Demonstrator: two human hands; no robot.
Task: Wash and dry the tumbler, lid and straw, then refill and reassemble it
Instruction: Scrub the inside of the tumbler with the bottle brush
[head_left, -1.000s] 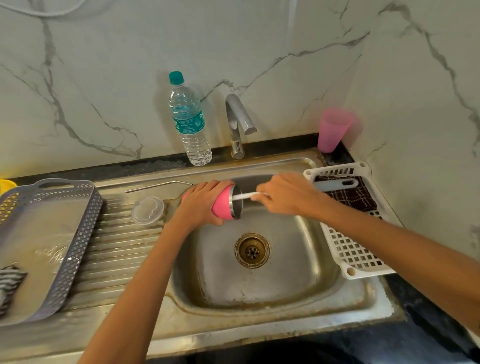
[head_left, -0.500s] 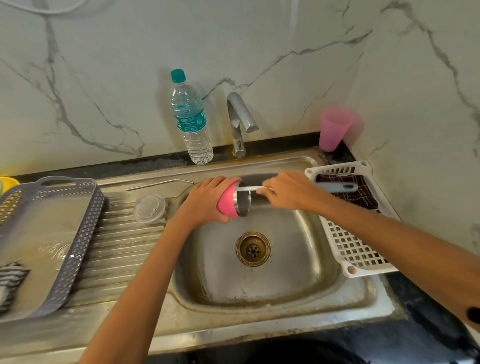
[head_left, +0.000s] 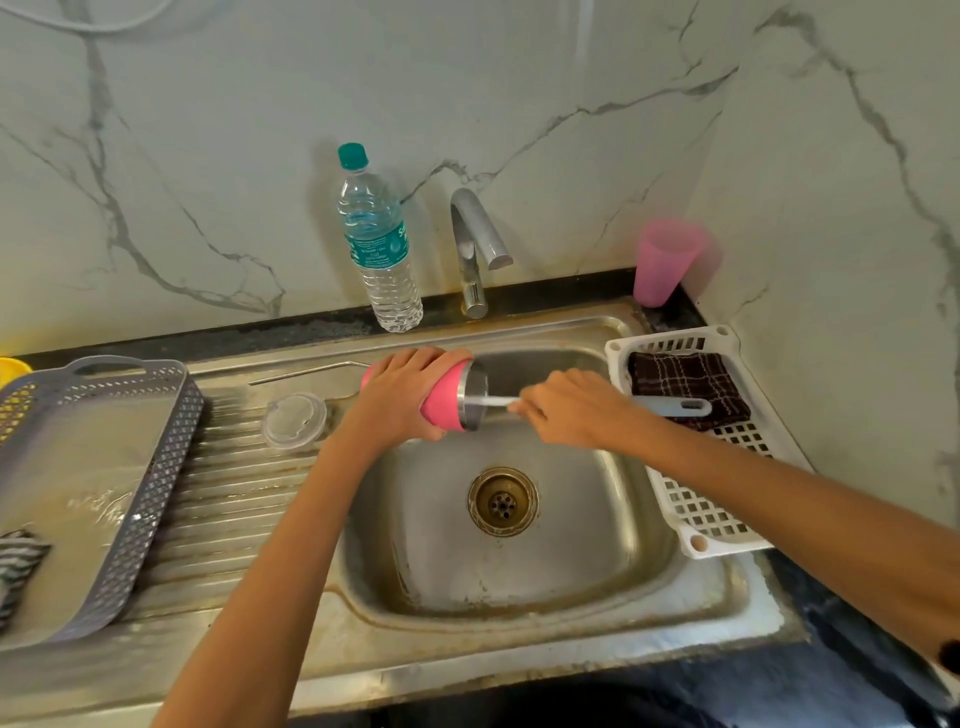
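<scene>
My left hand (head_left: 402, 400) grips the pink tumbler (head_left: 449, 397), which lies on its side over the sink basin (head_left: 498, 566) with its steel mouth facing right. My right hand (head_left: 569, 410) holds the handle of a bottle brush (head_left: 491, 401); its white shaft runs into the tumbler's mouth and the grey handle end sticks out past my wrist. The brush head is hidden inside. A clear lid (head_left: 293, 421) lies on the ribbed drainboard, left of the tumbler. Behind the lid, a metal straw (head_left: 306, 371) lies on the sink rim.
A water bottle (head_left: 376, 244) and the tap (head_left: 475, 249) stand behind the sink. A pink cup (head_left: 662, 262) is in the back right corner. A white basket (head_left: 696, 525) with a dark checked cloth (head_left: 685, 379) sits right of the basin. A grey tray (head_left: 130, 519) sits at left.
The tumbler and both hands have risen slightly over the basin and stayed close together, with the brush shaft still in the tumbler's mouth.
</scene>
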